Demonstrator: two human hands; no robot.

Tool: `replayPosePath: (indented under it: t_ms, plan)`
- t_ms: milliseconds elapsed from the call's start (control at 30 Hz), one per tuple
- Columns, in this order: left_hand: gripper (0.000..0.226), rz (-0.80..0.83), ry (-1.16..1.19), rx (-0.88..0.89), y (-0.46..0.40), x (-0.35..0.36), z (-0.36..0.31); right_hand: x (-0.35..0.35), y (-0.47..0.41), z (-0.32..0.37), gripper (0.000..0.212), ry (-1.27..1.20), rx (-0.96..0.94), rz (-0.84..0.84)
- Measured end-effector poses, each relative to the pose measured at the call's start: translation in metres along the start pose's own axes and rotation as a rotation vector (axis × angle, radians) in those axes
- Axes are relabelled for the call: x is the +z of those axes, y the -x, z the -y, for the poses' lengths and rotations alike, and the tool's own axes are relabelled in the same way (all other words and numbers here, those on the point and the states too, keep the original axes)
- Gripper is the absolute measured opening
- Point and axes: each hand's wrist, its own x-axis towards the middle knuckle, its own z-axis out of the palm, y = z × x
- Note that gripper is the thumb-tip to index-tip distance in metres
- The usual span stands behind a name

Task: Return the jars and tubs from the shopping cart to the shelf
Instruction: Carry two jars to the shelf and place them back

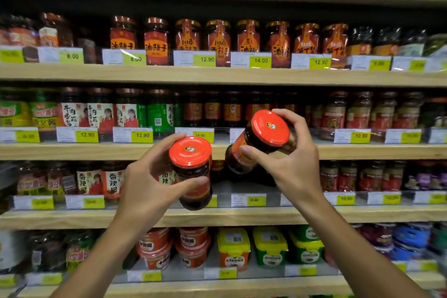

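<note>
My left hand (147, 184) is curled round a dark glass jar with a flat red metal lid (192, 172), thumb across the front of its label and fingers behind. The jar leans with its lid tipped toward me and its base pointing at the shelves. My right hand (294, 162) grips a second dark glass jar with the same red lid (262, 139), thumb low on the label and fingers over the far side of the lid; this one is tilted further over, almost on its side. Both jars hang in the air in front of the shelving, close to each other but not touching, and neither is on a shelf yet.

Just beyond them is the pale wooden shelf edge (362, 151), and under it a lower wooden shelf (242, 215) with a bare stretch behind my hands where I judge these jars belong. Yellow price tags (142, 135) stand along the edges, with rows of red-labelled jars (347, 176) to either side.

I judge the chief risk to be glass on glass: two tilted jars carried this near could knock together. Going in tilted, a base could catch the shelf lip or a price-tag strip and twist out of my grip. A jar set down crooked could also topple its neighbours.
</note>
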Motion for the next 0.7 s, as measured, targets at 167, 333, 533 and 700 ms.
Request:
replayPosePath:
  t_ms: [167, 333, 533, 700]
  plan:
    - [0.085, 0.04, 0.027, 0.009, -0.01, -0.01, 0.005, 0.028, -0.034, 0.0, 0.08, 0.018, -0.058, -0.151]
    - [0.085, 0.039, 0.062, 0.031, -0.017, -0.018, 0.011, 0.052, -0.059, -0.008, 0.084, 0.056, -0.065, -0.218]
    - [0.086, 0.042, 0.079, 0.051, -0.021, -0.026, 0.016, 0.067, -0.074, -0.023, 0.082, 0.134, -0.056, -0.23]
    - [0.086, 0.04, 0.084, 0.057, -0.02, -0.032, 0.02, 0.071, -0.078, -0.036, 0.082, 0.19, -0.013, -0.211]
